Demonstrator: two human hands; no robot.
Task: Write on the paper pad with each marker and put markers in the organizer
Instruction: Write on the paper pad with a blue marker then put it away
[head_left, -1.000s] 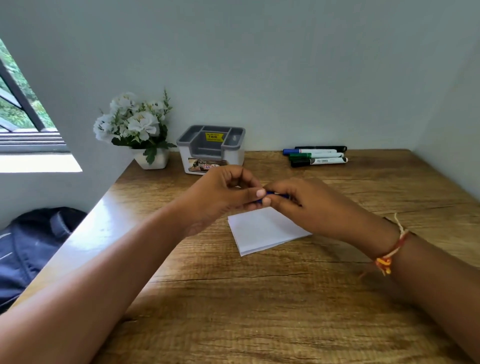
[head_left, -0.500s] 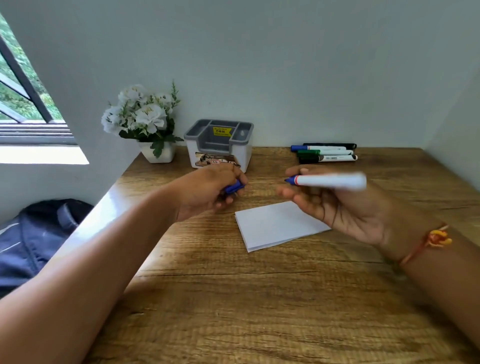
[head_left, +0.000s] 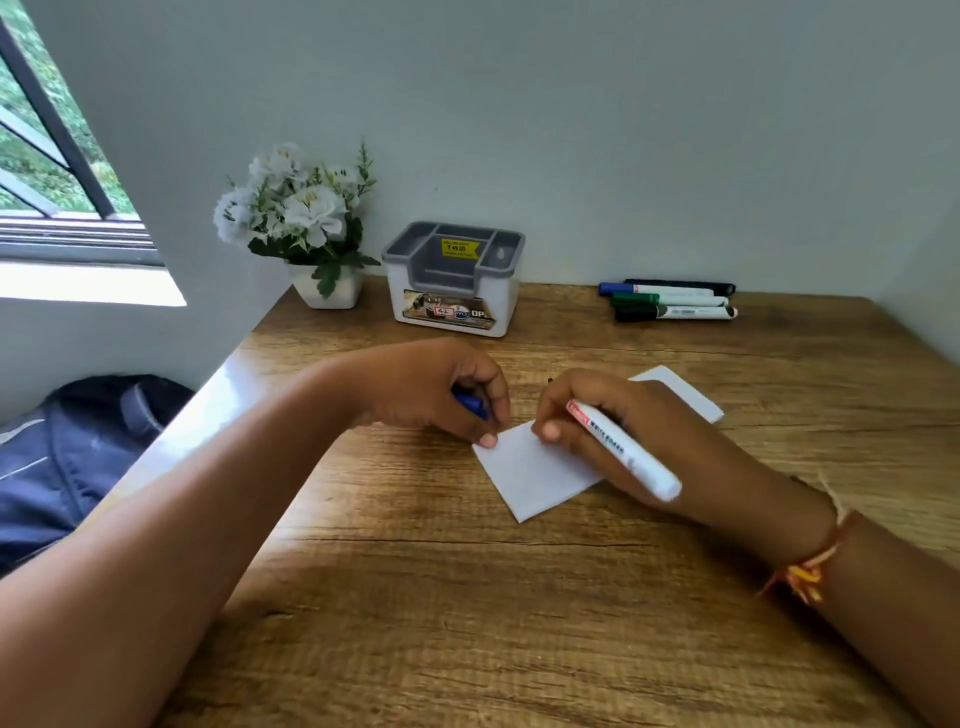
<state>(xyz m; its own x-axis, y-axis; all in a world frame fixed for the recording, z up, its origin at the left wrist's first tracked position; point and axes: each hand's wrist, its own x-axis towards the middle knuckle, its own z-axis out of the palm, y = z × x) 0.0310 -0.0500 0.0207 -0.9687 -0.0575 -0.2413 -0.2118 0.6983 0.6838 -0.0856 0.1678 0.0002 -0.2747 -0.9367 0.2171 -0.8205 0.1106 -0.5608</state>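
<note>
A white paper pad (head_left: 535, 473) lies on the wooden desk (head_left: 467, 597), partly under my hands. My right hand (head_left: 623, 441) grips an uncapped white marker (head_left: 623, 449) in a writing hold, its tip down at the pad and hidden by my fingers. My left hand (head_left: 441, 389) holds the blue cap (head_left: 472, 405) in curled fingers, and one fingertip presses the pad's left corner. The grey and white organizer (head_left: 452, 280) stands at the back by the wall. Several capped markers (head_left: 670, 301) lie in a row at the back right.
A white pot of white flowers (head_left: 301, 228) stands left of the organizer. Walls close the desk at the back and on the right. A dark bag (head_left: 67, 457) lies below the desk's left edge, under a window.
My hands pulled the blue cap off the marker and moved apart. Since then both came down to the pad: the right turned the marker into a writing hold, the left pressed the pad's corner.
</note>
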